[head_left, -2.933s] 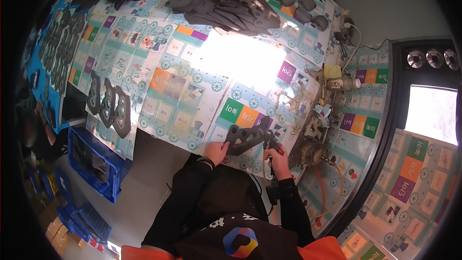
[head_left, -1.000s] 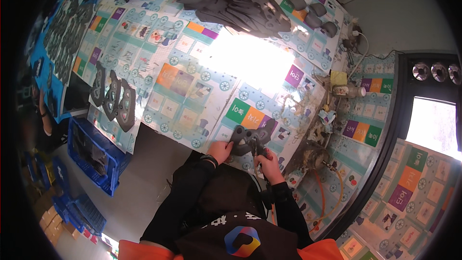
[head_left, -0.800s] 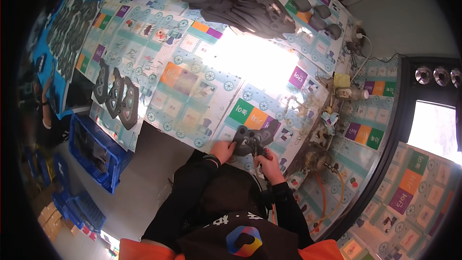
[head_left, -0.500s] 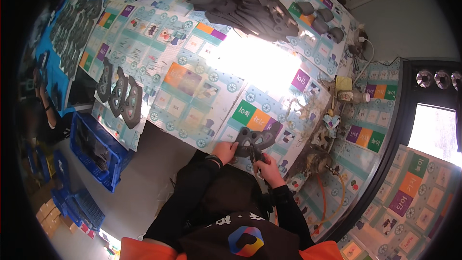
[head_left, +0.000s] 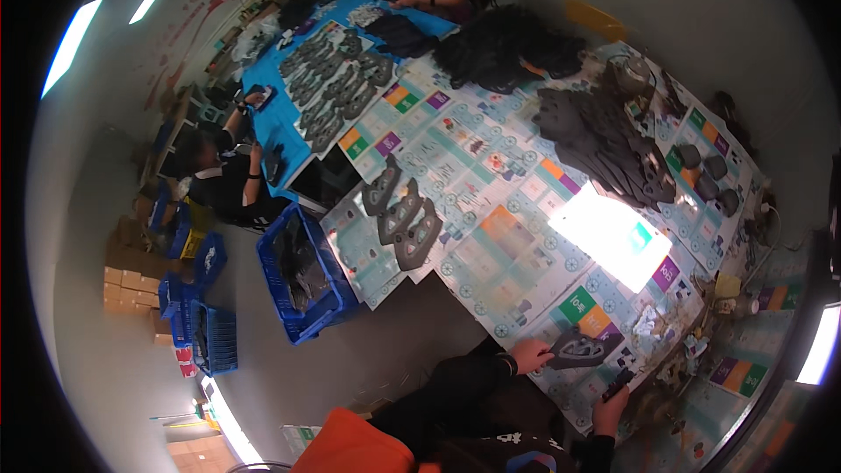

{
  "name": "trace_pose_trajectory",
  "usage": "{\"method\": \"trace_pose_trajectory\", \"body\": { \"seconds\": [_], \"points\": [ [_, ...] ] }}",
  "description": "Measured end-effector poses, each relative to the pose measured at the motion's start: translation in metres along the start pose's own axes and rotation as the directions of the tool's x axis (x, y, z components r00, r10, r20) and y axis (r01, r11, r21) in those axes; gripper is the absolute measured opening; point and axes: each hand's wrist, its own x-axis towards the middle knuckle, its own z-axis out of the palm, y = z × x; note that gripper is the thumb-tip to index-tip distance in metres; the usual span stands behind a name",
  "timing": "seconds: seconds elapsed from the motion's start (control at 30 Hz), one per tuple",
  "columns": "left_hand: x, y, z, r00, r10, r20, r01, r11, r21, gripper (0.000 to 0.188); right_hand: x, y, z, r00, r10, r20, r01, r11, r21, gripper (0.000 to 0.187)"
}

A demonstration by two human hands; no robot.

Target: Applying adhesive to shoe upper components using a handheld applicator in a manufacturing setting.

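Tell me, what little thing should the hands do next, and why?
Perhaps the left hand should lift the gray cut-out piece toward the three similar pieces lying together: it has hold of one end, and the dark tool in the right hand looks clear of it.

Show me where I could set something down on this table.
The widest bare patch of table lies between the three grey pieces and the bright glare. A smaller one separates that glare from the grey piece at the left hand. It's crowded under the dark grey pile and along the right edge, near the yellow object.
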Motion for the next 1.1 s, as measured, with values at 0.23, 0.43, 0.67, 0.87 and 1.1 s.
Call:
{"method": "trace_pose_trajectory", "body": {
  "seconds": [0.23,0.43,0.67,0.87,1.1],
  "points": [
    [-0.003,0.010,-0.114,0.809,-0.056,-0.586,-0.223,0.892,-0.393,0.023,-0.009,0.019,0.022,0.993,0.031,-0.111,-0.052,0.980,-0.193,0.057],
    [0.041,-0.036,-0.300,0.501,-0.213,-0.839,-0.571,0.648,-0.505,0.034,-0.018,0.021,0.027,0.986,-0.015,-0.167,-0.058,0.904,-0.424,0.056],
    [0.118,-0.091,-0.462,0.455,-0.451,-0.768,-0.669,0.396,-0.629,0.023,0.003,0.003,0.025,0.998,0.058,-0.031,-0.064,0.766,-0.639,0.065],
    [0.160,-0.152,-0.539,0.356,-0.492,-0.795,-0.548,0.579,-0.604,0.021,0.004,-0.090,0.040,0.990,0.137,-0.036,-0.128,0.760,-0.638,0.071],
    [0.106,-0.113,-0.521,0.587,-0.468,-0.660,-0.083,0.777,-0.624,0.061,0.036,-0.223,0.036,0.965,-0.250,0.081,0.263,0.936,-0.233,0.047]
  ]
}}
